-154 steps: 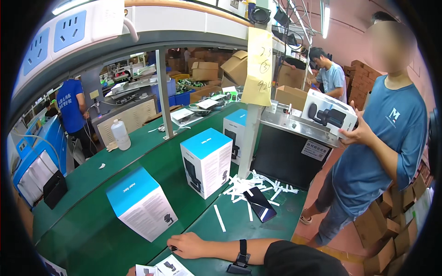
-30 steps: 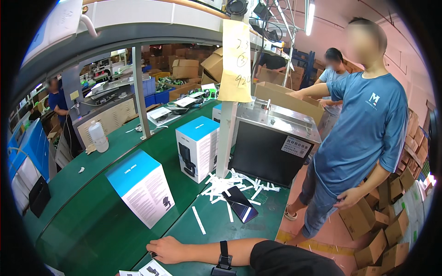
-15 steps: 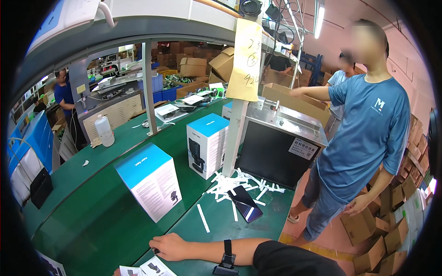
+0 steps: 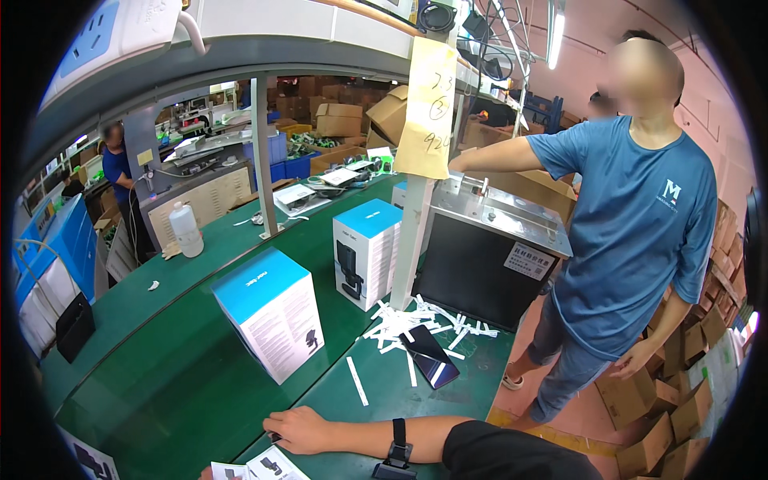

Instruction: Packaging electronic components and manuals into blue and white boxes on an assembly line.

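A co-worker (image 4: 632,232), who about five seconds ago held a white carton, now stretches an arm beyond the front blue-topped microphone box (image 4: 272,324) toward a yellow paper sheet (image 4: 430,108); meanwhile the person's right hand (image 4: 300,430) stays put, so handwork seems paused. Fingers curled, it rests nearer the person than that box, beside an open leaflet (image 4: 272,467); whether it grips the small dark thing (image 4: 274,438) there cannot be told. The left hand (image 4: 205,474) is a cut-off sliver, its grip unreadable. The sheet largely hides the reaching hand.
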